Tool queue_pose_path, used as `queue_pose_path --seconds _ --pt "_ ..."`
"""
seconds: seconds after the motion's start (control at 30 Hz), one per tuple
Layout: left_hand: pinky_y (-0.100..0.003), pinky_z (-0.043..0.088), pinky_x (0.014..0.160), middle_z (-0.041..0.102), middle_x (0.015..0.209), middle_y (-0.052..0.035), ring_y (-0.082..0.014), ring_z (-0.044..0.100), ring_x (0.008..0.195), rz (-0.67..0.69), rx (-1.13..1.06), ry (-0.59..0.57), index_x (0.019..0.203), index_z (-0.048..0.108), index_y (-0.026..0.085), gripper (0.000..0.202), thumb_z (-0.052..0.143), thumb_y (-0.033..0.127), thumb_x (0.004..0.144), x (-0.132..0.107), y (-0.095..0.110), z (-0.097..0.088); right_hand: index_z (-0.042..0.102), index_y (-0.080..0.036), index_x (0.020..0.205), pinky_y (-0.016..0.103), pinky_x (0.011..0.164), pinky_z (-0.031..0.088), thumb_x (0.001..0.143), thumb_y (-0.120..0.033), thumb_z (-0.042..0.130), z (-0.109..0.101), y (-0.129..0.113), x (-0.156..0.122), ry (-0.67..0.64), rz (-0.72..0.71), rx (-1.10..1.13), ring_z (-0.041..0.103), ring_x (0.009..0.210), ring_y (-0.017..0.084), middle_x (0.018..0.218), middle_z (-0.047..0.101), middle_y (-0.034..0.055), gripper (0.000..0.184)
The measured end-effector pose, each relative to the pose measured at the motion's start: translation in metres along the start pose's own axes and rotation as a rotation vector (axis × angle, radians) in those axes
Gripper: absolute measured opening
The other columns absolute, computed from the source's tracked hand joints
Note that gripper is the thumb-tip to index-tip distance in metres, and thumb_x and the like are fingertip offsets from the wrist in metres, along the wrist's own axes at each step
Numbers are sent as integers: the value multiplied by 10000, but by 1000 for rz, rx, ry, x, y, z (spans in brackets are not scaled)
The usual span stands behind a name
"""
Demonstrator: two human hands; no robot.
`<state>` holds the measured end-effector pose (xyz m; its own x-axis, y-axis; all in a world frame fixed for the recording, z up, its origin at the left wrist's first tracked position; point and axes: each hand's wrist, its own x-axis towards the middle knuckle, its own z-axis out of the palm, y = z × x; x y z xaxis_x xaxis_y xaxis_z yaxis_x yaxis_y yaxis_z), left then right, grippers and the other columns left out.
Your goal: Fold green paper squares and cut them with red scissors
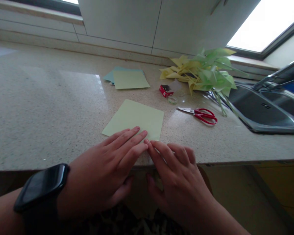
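Note:
A pale green square of paper (137,118) lies flat on the speckled stone counter (51,107) near its front edge. My left hand (105,169), with a black watch on the wrist, rests at the counter's edge with fingers stretched flat, their tips on the paper's near corner. My right hand (178,179) lies beside it, fingers extended and pressed on the counter edge just right of that corner, index tip touching the left hand's fingertips. Both thumbs hang below the edge. Neither hand grips anything.
A small stack of green and blue paper sheets (128,79) lies further back. A red box (165,90), a tape roll (172,100) and red scissors (203,115) lie to the right. A heap of yellow and green paper pinwheels (203,73) sits beside the steel sink (262,111) and tap.

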<state>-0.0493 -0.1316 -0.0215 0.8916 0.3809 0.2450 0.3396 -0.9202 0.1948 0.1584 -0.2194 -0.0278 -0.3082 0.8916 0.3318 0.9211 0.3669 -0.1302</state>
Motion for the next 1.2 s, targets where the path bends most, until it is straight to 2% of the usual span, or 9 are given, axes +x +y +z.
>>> queue_pose_path --seconds 0.17,0.6,0.77,0.97,1.07,1.2 --pt "-505 330 1227 401 1603 -159 -295 272 1527 -6 -39 21 1475 387 110 699 606 165 814 0 -1 -1 540 -139 1392 483 987 336 957 -306 566 2 -1 -1 11 3 -18 482 1193 293 1428 577 84 466" --pt "-495 321 1234 409 1600 -155 -278 277 1526 0 -40 32 1480 385 112 715 619 174 806 0 0 -1 524 -137 1413 487 985 336 951 -329 573 3 0 -2 15 11 -10 479 1180 294 1452 566 80 502" --pt "-493 321 1233 414 1592 -178 -289 282 1523 6 -30 39 1506 344 74 751 616 192 817 -1 -1 0 453 -121 1476 480 971 349 980 -317 526 0 -2 -1 27 16 0 502 1162 277 1452 581 68 539" --pt "-480 279 1252 359 1624 -189 -293 234 1541 3 39 44 1527 305 29 779 607 199 829 -2 -1 1 507 -124 1430 471 979 359 968 -261 539 0 -3 1 64 14 1 518 1165 270 1430 611 56 483" --pt "-484 247 1266 384 1612 -181 -289 247 1538 9 44 42 1529 306 29 761 598 215 850 -1 0 1 466 -120 1464 465 975 362 968 -281 539 -1 -3 1 61 16 16 536 1149 258 1441 604 57 527" --pt "-474 285 1254 414 1590 -193 -279 317 1511 -5 20 26 1521 314 27 737 584 216 862 0 0 -1 385 -108 1516 453 976 365 962 -315 543 -4 -3 0 54 22 51 550 1134 242 1428 611 74 611"
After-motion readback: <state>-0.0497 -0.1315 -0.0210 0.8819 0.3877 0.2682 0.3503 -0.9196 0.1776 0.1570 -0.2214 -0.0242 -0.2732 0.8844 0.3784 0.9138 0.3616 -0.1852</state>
